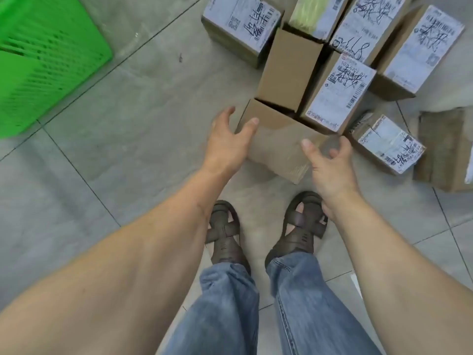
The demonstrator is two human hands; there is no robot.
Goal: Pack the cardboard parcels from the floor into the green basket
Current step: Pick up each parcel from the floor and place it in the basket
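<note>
Several cardboard parcels (340,92) are still lying on the floor (143,124); the nearest parcel (277,147) is being approached by spread, empty fingers (252,124); the green basket (46,60) is being left unfilled.

**Floor, sandals, jeans**

A grey tiled floor (143,119) with dark grout lines fills the view. Two brown strapped sandals (225,234) stand side by side on it, toes pointing up the picture. Faded blue jeans (302,303) cover both legs down to the ankles, hems touching the sandals.
</note>
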